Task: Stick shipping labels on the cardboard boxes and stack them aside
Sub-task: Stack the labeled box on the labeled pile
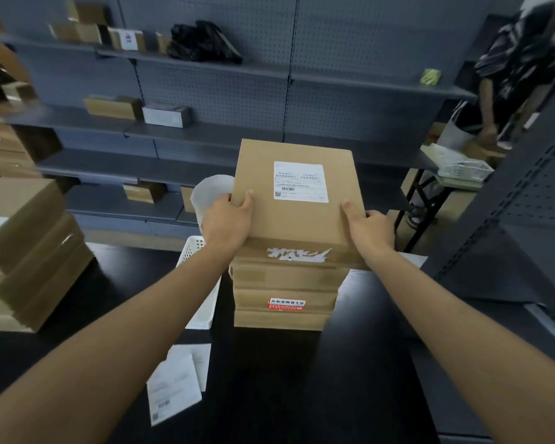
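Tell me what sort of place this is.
Probably a small warehouse or parcel packing room. Both hands hold a labelled cardboard box on top of a stack of boxes, loose shipping labels lie on the black table, and grey pegboard shelving holds more cartons.

A flat brown cardboard box (297, 200) bearing a white rectangular shipping label (300, 182), gripped at its near corners, lies atop a stack of brown cardboard boxes (285, 293).

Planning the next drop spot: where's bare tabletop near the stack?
Bare dark table lies in front of the box stack, right of the loose labels, and between the stack and the table's right edge. Crowded: white basket right against the stack's left, more boxes far left. Both hands grip the top box.
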